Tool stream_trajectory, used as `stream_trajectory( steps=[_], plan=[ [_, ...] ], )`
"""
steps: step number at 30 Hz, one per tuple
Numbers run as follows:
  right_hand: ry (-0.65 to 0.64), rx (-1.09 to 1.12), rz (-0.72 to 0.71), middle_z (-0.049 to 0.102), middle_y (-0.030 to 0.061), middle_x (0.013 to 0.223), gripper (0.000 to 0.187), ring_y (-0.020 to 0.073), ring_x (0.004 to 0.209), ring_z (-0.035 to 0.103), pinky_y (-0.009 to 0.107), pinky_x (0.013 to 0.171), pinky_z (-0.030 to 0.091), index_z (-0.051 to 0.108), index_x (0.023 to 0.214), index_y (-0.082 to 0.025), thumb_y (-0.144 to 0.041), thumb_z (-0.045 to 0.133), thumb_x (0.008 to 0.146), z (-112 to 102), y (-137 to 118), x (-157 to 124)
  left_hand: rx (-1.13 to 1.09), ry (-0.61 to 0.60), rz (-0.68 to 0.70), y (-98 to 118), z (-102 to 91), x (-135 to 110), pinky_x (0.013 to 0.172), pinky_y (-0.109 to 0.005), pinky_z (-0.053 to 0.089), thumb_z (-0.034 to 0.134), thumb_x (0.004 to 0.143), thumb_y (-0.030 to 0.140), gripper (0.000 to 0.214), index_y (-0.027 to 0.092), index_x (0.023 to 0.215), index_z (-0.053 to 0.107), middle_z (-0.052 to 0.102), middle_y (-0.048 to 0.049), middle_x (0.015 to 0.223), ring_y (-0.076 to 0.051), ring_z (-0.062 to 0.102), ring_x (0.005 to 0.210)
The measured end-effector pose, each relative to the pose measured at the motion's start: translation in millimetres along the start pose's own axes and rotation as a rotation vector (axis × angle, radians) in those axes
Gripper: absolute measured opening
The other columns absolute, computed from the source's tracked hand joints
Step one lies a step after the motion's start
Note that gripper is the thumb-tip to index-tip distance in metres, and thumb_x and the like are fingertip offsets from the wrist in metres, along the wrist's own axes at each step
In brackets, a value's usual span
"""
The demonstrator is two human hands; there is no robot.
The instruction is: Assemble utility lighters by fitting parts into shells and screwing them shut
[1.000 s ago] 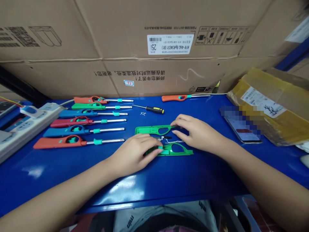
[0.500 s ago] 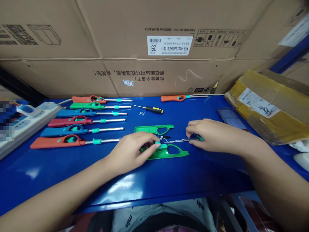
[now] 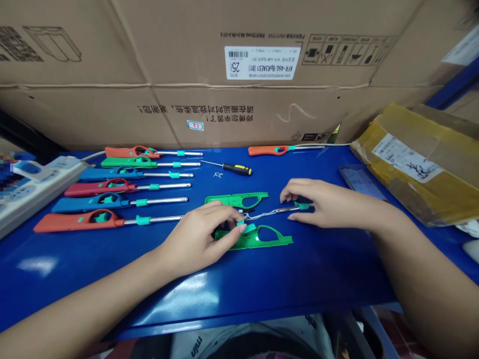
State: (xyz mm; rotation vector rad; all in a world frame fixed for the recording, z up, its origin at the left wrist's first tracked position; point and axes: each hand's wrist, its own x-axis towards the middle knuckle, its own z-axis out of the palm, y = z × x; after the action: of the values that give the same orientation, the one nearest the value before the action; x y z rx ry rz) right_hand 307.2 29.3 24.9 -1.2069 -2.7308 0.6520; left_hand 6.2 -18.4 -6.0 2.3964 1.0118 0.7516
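Observation:
My left hand (image 3: 204,234) pinches a small teal lighter part (image 3: 240,225) over the lower green lighter half-shell (image 3: 267,238). The other green half-shell (image 3: 239,199) lies just behind it. White wires (image 3: 262,215) run from the pinched part to a metal lighter tube (image 3: 286,209) with a teal collar (image 3: 301,205). My right hand (image 3: 322,202) is over the tube's far end, thumb and fingers apart on either side of it. Its palm hides the tube's end.
Several assembled lighters (image 3: 101,187) lie in a column at left, beside a power strip (image 3: 33,184). Behind are a screwdriver (image 3: 237,169) and an orange lighter (image 3: 267,150). A phone (image 3: 361,182) and a taped carton (image 3: 411,164) stand right; a large cardboard box (image 3: 187,45) backs the blue table (image 3: 224,289).
My right thumb and fingers have spread from around the tube, which now lies tilted with its teal collar showing. My left hand keeps its pinch on the teal part.

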Motion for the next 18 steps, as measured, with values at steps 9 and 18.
stream_trajectory(
  steps=[9, 18],
  plan=[
    [-0.053, -0.055, 0.060, 0.066, 0.0055, 0.107, 0.018, 0.0215, 0.092, 0.062, 0.034, 0.081, 0.047, 0.067, 0.102, -0.024, -0.034, 0.057, 0.090, -7.6, 7.8, -6.0, 0.036, -0.071, 0.001, -3.4, 2.3, 0.2, 0.073, -0.027, 0.048, 0.056, 0.099, 0.027, 0.012, 0.020, 0.102, 0.064, 0.067, -0.0003, 0.086, -0.014, 0.063, 0.082],
    [-0.100, -0.078, 0.145, 0.069, 0.0047, 0.097, 0.015, 0.0202, 0.084, 0.060, 0.033, 0.074, 0.045, 0.067, 0.095, -0.022, -0.029, 0.055, 0.089, -13.4, 8.9, -6.6, 0.055, -0.087, 0.006, -2.6, 1.2, -0.1, 0.072, -0.028, 0.049, 0.055, 0.099, 0.029, 0.013, 0.020, 0.102, 0.064, 0.067, -0.0008, 0.086, -0.015, 0.063, 0.082]
  ],
)
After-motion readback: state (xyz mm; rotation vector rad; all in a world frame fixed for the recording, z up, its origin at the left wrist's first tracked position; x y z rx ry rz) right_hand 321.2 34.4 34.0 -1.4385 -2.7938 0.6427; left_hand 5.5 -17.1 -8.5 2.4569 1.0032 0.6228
